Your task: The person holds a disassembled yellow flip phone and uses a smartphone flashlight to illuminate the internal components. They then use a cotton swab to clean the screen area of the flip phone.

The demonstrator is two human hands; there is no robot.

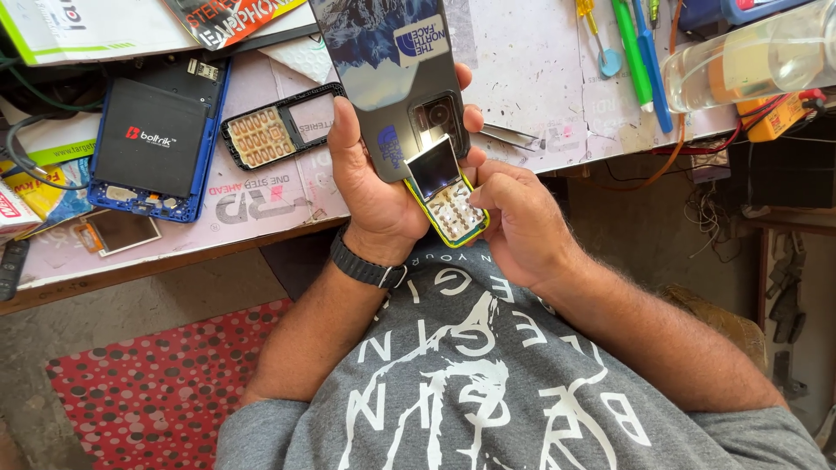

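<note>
Resting between both hands' fingers (471, 118), small keypad phone (447, 197) beneath smartphone (394, 78).

The smartphone (392, 78) runs off the top edge, and the left hand (374, 187) covers its lower end. The small keypad phone (446, 200) is partly hidden: its lower corner sits under the right hand (522, 226), whose fingers (488, 187) hide its right side. The clear bottle (749, 57) and the screwdrivers (640, 52) are cut off at the frame's edge.
</note>
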